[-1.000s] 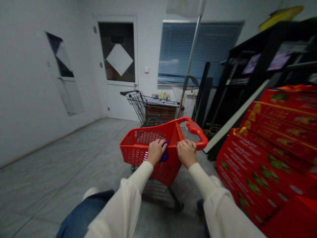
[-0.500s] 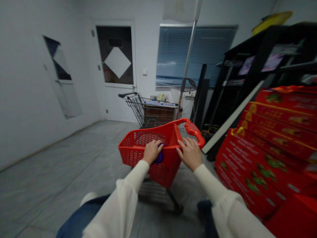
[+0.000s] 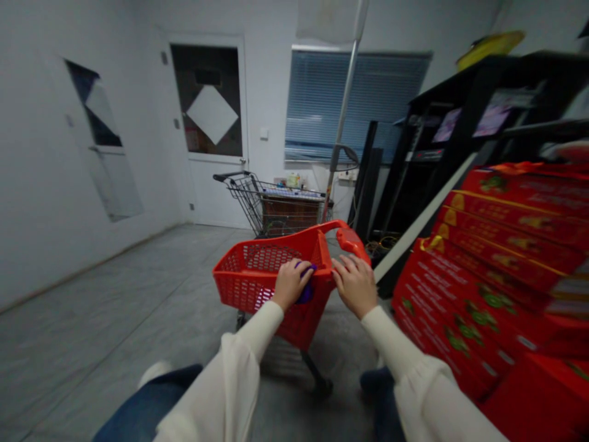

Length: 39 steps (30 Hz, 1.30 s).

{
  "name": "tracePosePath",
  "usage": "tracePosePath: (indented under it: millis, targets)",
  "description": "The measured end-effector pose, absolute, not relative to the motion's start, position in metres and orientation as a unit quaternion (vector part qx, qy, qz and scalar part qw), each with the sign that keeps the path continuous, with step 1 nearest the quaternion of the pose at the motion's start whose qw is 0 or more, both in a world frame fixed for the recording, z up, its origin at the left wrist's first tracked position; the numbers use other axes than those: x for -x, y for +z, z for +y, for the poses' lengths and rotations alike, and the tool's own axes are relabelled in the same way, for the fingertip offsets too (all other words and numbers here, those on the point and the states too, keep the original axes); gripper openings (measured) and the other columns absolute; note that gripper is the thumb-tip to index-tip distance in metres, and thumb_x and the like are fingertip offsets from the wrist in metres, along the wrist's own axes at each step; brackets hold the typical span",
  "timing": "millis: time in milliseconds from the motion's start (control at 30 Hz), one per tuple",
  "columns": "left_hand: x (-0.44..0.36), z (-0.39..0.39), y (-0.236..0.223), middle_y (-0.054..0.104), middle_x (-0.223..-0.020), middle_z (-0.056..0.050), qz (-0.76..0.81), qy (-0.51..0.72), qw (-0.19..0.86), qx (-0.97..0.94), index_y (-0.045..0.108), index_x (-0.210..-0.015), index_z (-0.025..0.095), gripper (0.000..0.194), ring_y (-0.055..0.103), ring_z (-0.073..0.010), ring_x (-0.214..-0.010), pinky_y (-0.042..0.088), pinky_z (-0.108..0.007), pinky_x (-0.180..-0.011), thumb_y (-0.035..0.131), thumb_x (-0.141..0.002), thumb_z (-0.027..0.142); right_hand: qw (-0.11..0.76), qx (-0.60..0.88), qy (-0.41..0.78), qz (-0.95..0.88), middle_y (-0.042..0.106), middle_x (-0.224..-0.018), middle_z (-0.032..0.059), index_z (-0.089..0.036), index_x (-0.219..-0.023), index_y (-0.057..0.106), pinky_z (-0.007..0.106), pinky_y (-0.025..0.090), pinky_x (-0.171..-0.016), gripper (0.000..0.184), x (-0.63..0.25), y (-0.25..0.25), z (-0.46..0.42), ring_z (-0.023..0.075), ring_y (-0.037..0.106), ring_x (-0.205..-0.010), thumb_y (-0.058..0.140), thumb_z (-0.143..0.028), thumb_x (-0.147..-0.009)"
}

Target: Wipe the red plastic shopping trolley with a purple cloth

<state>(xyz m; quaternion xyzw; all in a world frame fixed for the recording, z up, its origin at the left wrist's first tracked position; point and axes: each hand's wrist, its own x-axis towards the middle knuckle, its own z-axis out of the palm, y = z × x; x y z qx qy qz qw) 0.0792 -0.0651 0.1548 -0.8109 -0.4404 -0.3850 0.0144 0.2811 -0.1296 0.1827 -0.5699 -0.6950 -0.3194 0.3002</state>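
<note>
A small red plastic shopping cart (image 3: 257, 291) stands on the floor before me, its side turned to me. My left hand (image 3: 293, 283) is closed on a bunched purple cloth (image 3: 305, 293), pressing it against the cart's near upper rim. Part of the cloth is hidden under the fingers. Just right of it, my right hand (image 3: 355, 285) has its fingers curled over the cart's rim by the red handle (image 3: 353, 243). The inside of the basket shows perforated walls.
Behind stands a black wire shopping cart (image 3: 246, 196). Stacked red boxes (image 3: 478, 307) rise close on my right, with a black shelf unit (image 3: 464, 92) behind them. A white board (image 3: 426, 215) leans there. A white door (image 3: 216, 190) is at the back.
My left hand has slid the purple cloth rightward along the rim, closer to my right hand. The right hand stays at the rim. The view has shifted slightly.
</note>
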Motion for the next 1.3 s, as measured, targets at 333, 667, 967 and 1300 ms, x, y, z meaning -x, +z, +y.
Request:
tracePosePath:
  millis: [333, 667, 967, 1300]
  targets:
    - [-0.103, -0.078, 0.156, 0.064, -0.119, -0.005, -0.411, -0.455, -0.005, 0.790, 0.069, -0.113, 0.027, 0.028, 0.056, -0.0207, -0.108, 0.043, -0.036, -0.096, 0.049, -0.099, 0.041, 0.384, 0.579, -0.300, -0.654, 0.071, -0.115, 0.0059, -0.025, -0.107, 0.074, 0.049, 0.028, -0.110, 0.029, -0.280, 0.170, -0.122, 0.0293, 0.044, -0.120, 0.047, -0.030, -0.097]
    - [-0.070, -0.060, 0.156, 0.067, -0.107, -0.006, -0.396, -0.468, -0.063, 0.788, 0.069, -0.105, 0.022, 0.026, 0.060, -0.0183, -0.101, 0.046, -0.035, -0.096, 0.049, -0.098, 0.037, 0.481, 0.533, -0.219, -0.660, 0.063, -0.129, 0.0154, -0.014, -0.123, 0.064, 0.051, 0.036, -0.111, 0.044, -0.307, 0.170, -0.104, 0.0263, 0.046, -0.132, 0.030, -0.030, -0.100]
    - [-0.111, -0.083, 0.197, 0.069, -0.102, -0.004, -0.347, -0.463, -0.076, 0.812, 0.070, -0.100, 0.024, 0.021, 0.062, -0.0181, -0.098, 0.047, -0.031, -0.092, 0.057, -0.094, 0.040, 0.461, 0.532, -0.184, -0.686, 0.069, -0.122, 0.0099, -0.019, -0.118, 0.068, 0.049, 0.039, -0.109, 0.040, -0.290, 0.173, -0.119, 0.0261, 0.050, -0.124, 0.033, -0.032, -0.100]
    - [-0.086, -0.080, 0.199, 0.069, -0.095, -0.003, -0.403, -0.472, -0.070, 0.781, 0.069, -0.095, 0.023, 0.020, 0.064, -0.0181, -0.094, 0.048, -0.031, -0.090, 0.055, -0.095, 0.037, 0.535, 0.483, -0.172, -0.671, 0.052, -0.145, 0.0129, -0.017, -0.140, 0.050, 0.051, 0.034, -0.115, 0.048, -0.260, 0.160, -0.107, 0.0225, 0.039, -0.141, 0.024, -0.032, -0.102]
